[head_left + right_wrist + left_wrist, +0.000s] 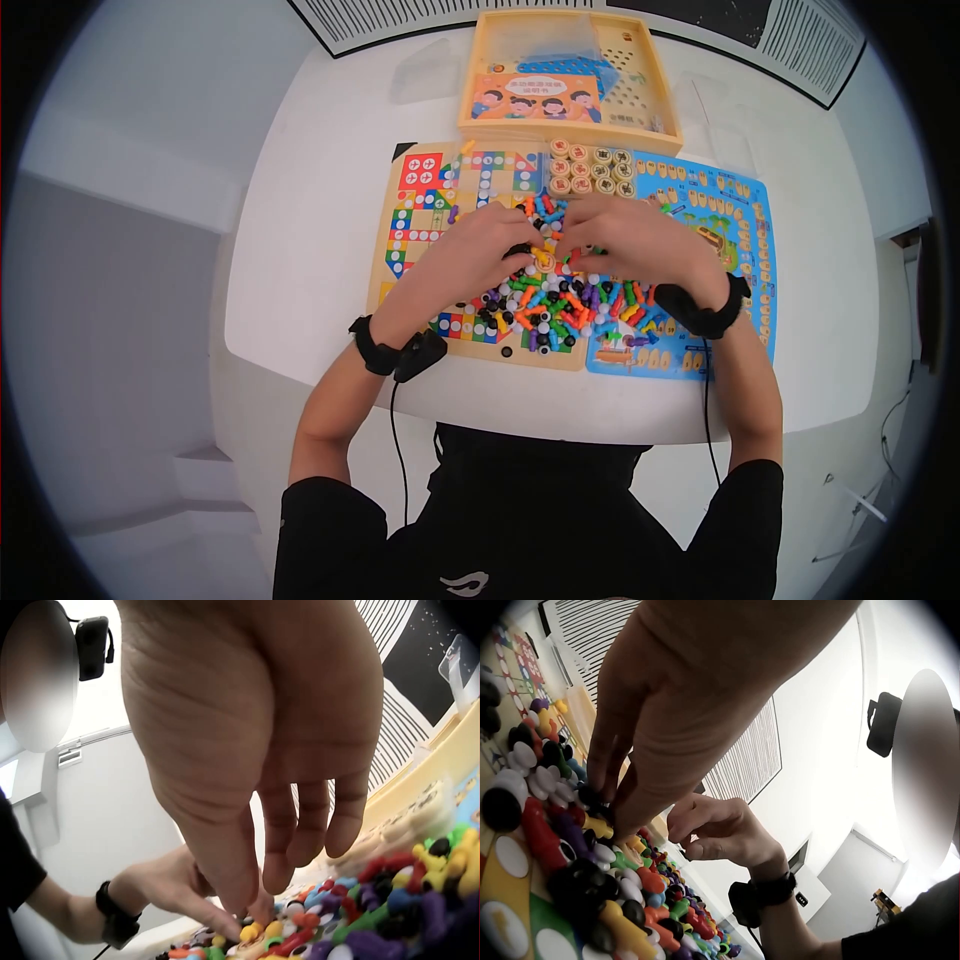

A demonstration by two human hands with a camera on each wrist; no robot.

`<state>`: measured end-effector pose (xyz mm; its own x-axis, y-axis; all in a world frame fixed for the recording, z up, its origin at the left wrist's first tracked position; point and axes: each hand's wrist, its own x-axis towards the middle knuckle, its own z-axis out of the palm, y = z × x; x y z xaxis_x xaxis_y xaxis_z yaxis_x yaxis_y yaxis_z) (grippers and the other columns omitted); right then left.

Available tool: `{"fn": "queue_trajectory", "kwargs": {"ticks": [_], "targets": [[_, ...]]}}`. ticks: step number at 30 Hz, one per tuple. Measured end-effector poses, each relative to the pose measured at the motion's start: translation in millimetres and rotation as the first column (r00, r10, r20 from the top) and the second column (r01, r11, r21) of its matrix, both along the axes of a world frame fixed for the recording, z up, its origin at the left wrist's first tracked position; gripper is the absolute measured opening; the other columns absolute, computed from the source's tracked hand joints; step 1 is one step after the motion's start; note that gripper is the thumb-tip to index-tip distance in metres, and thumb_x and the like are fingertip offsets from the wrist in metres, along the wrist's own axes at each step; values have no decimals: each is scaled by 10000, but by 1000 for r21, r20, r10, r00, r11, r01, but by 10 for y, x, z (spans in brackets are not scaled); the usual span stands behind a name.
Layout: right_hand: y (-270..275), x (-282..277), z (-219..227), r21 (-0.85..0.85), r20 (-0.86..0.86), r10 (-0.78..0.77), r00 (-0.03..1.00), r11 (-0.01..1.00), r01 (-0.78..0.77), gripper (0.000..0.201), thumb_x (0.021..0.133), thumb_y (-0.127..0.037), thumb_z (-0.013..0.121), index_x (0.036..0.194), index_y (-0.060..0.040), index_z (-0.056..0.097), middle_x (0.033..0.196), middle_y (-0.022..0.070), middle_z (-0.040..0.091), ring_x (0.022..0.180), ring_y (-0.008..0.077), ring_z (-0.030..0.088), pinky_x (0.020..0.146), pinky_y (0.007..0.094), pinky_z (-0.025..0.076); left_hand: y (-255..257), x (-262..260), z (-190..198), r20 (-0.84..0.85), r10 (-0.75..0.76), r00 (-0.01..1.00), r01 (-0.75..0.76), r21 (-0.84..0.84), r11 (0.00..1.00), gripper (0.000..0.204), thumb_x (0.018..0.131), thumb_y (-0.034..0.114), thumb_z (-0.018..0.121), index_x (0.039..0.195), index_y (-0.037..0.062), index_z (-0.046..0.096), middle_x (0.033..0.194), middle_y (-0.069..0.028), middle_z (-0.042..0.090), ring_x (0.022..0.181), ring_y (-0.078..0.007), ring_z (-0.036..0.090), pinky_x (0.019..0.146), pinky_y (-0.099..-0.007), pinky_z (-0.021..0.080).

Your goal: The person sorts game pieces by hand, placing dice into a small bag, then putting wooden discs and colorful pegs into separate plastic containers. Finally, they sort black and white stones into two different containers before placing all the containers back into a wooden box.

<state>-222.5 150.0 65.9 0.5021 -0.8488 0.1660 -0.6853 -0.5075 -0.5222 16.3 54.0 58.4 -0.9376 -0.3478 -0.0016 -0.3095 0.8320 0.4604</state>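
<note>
A heap of small colorful game pieces, pegs and black or white rounded ones, is spread over the game boards. My left hand reaches into its far left part, fingers pointing down, and pinches a black game piece between fingertips and thumb. Yellow pegs lie right by that thumb. Over the far side of the heap is my right hand, its fingers loosely bent downward. Thumb and fingers stand apart in the right wrist view, and nothing shows between them. A round wooden chess piece lies between the hands.
A ludo board lies left, a blue picture board right. Round wooden chess pieces sit in a clear tray behind the hands. Farther back stands a wooden box with an orange booklet. Cables hang from both wrists.
</note>
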Motion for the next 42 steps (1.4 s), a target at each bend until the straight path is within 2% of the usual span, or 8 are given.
{"fn": "queue_trajectory", "kwargs": {"ticks": [7,14,17,22,28,32,35,42], "targets": [[19,251,-240,-121,-108,-38,993,992,24,205,854,-129,779,1058,-126,756,1009,39,642,1059,261,630,912,385,550,-73,49,-47,-81,34,996,-40,-65,997,180,927,168,752,1067,59,723,1049,-84,683,1027,-295,644,912,-414,527],[-25,192,-264,-210,-151,-13,989,978,-19,188,878,-162,768,1053,-108,727,1006,46,640,1073,258,637,900,396,556,-129,-3,-79,-183,52,982,-56,-16,998,223,947,169,731,1138,57,710,1055,-91,672,1011,-297,644,881,-389,526],[-41,16,-28,-124,-1,-50,999,991,50,214,886,-185,767,1061,-78,708,1022,67,654,1056,289,654,883,419,558,-138,-77,-37,-217,103,971,-92,58,994,238,961,172,712,1169,57,701,1040,-94,674,960,-290,650,821,-375,532],[-365,-358,-26,-245,-17,-466,884,860,449,252,900,-198,751,1093,-42,711,1049,121,690,1021,346,676,866,443,559,-190,-99,-8,-301,149,942,-134,70,989,236,968,190,706,1175,76,716,1026,-86,694,873,-245,656,715,-365,531],[-476,-378,-264,-138,-94,-393,915,915,379,280,930,-164,730,1176,-32,723,1072,139,715,1019,352,670,878,424,546,-190,86,15,-213,237,948,-212,132,968,251,969,185,714,1195,76,720,1036,-68,703,873,-210,651,678,-334,520],[-422,-478,-89,-93,-97,-365,926,930,357,277,944,-141,708,1201,-39,728,1093,130,733,1010,325,679,875,419,549,-218,198,-127,-251,260,933,-221,172,960,243,963,171,721,1189,80,724,1046,-66,702,879,-200,651,678,-321,516],[-358,-627,28,-128,21,-447,894,886,446,238,939,-148,697,1141,-36,753,1059,146,751,964,322,697,862,419,561,-206,225,-116,-232,259,938,-224,168,960,241,959,170,731,1183,82,725,1059,-66,703,902,-199,661,703,-327,522],[-105,-870,350,-86,20,-579,815,811,578,193,949,-126,704,1109,-30,754,1020,110,761,850,229,687,799,368,563,-112,205,-16,-199,102,975,-74,140,987,249,957,180,737,1188,86,731,1153,-70,679,1081,-246,642,864,-361,534]]}}
